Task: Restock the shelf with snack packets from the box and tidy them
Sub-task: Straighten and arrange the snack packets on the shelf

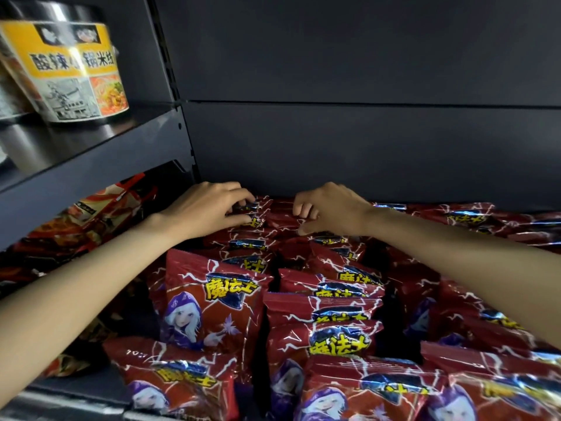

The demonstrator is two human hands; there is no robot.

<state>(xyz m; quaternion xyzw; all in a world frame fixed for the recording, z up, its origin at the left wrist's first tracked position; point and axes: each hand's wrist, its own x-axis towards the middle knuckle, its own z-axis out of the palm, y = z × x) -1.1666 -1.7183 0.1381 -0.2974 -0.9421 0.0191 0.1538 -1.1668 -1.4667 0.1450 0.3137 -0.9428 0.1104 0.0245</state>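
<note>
- at the back of the shelf (364,153), both my hands are down on the rear packets (267,217), close together but not touching each other.
- left hand (209,208): fingers curled, tips pinching the top edge of a rear packet in the left row.
- right hand (331,209): fingers curled onto the top of a rear packet in the middle row; looks like a light pinch, thumb underneath.
- red packets fill the shelf in rows front to back, most upright, front ones leaning. box not in view.
- other stuff: noodle tub (82,71) on the upper left shelf, different red bags (100,214) in the next bay left.
- step, my read: tidying the back of the rows, stocking looks mostly done.
- doing it well: grip by the sealed top edges, don't crush the contents; pull rear packets upright and square against the back wall, then work forward so each leans on the one behind.
- watch my forearms, they hang just over the middle packets and could knock them flat.
</note>
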